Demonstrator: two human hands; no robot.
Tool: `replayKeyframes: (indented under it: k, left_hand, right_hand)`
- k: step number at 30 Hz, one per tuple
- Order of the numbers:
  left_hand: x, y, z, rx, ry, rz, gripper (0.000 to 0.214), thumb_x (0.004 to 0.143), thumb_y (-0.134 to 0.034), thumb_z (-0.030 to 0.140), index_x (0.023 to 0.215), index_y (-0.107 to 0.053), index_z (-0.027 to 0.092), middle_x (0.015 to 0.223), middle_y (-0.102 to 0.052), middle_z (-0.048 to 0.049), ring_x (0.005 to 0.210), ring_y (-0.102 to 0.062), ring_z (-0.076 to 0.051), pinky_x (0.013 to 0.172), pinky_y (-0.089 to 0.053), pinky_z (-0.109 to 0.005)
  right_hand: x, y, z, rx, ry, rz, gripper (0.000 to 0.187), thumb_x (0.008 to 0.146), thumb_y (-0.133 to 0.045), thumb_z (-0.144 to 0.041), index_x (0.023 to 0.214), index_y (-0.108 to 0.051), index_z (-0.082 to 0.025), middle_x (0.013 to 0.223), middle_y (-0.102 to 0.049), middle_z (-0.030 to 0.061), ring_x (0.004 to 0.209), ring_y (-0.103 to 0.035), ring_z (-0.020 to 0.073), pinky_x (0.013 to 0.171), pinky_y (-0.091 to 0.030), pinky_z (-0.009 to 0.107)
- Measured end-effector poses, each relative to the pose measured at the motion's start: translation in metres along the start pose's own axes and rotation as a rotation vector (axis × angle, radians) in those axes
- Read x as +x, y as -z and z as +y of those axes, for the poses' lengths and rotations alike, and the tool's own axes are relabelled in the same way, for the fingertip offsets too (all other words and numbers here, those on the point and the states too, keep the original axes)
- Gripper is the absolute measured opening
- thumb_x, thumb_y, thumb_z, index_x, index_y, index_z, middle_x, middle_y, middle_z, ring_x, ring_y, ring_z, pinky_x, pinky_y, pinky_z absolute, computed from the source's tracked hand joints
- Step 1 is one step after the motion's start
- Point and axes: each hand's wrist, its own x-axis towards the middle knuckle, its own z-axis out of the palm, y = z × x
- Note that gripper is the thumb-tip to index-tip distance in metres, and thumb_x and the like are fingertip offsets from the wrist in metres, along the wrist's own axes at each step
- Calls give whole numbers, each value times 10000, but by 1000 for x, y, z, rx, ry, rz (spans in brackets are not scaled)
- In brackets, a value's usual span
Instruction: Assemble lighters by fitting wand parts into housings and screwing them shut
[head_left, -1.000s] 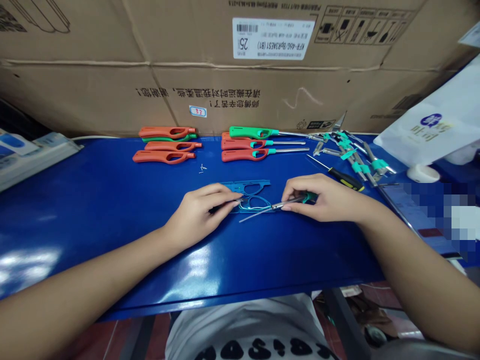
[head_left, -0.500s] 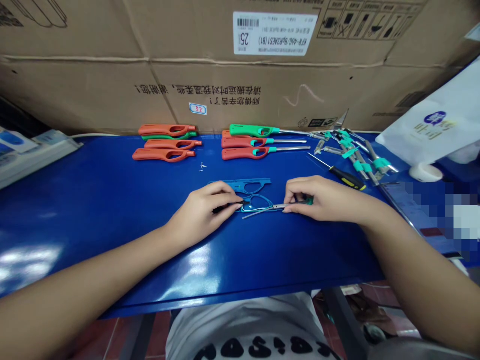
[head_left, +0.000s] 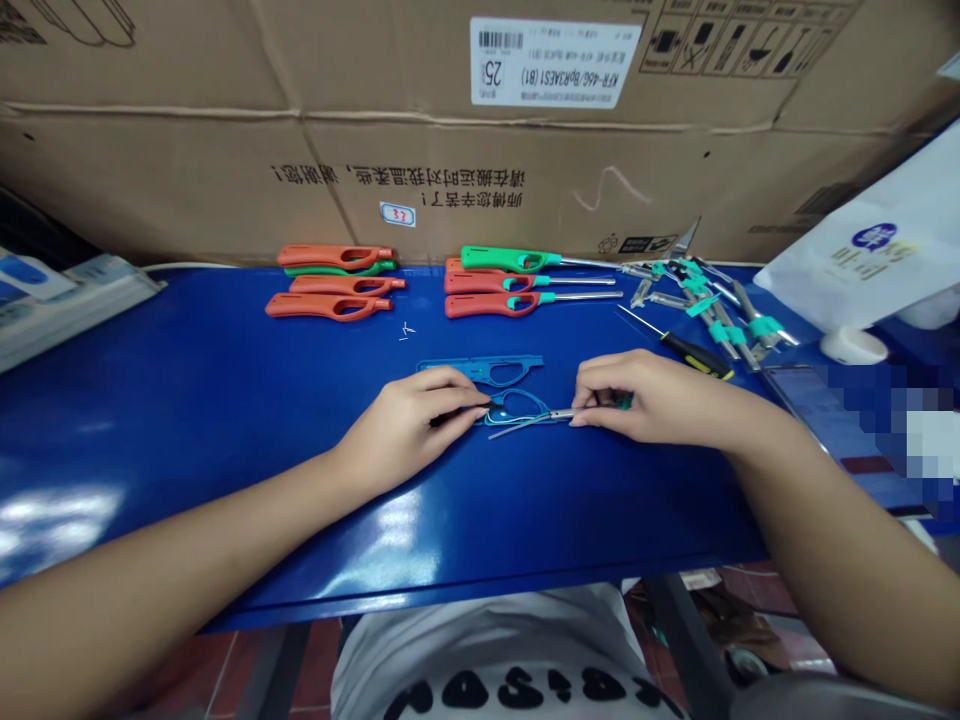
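Blue glossy table [head_left: 225, 420] below brown cardboard boxes [head_left: 187, 180]: 2 hands at 1 lighter shell.
The blue plastic lighter shell [head_left: 517, 408] lies left-to-right between them. The left hand [head_left: 409, 425] pinches its left end, and the right hand [head_left: 645, 400] is clamped on the thin metal tube [head_left: 559, 413] at its right end.

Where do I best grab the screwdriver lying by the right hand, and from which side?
Take the screwdriver by its thick black-and-yellow handle, from above and from the right. It lies flat, thin shaft pointing far-left; the right hand, pinching a metal tube, crowds the near side, so the handle's right end looks freest.
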Motion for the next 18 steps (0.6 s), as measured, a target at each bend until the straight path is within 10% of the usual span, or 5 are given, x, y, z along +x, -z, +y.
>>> replayKeyframes:
  k: [18]
  left_hand:
    - [-1,-1,7,6,-32,-27,159,954,-653,160,1082,-744,133,1005,-740,-68,906,-716,-147,844,-579,-239]
  right_hand:
    - [-7,3,-9,-210,64,-25,152,947,-614,-282,850,-711,-216,862,-708,12,765,-640,159,652,-371,272]
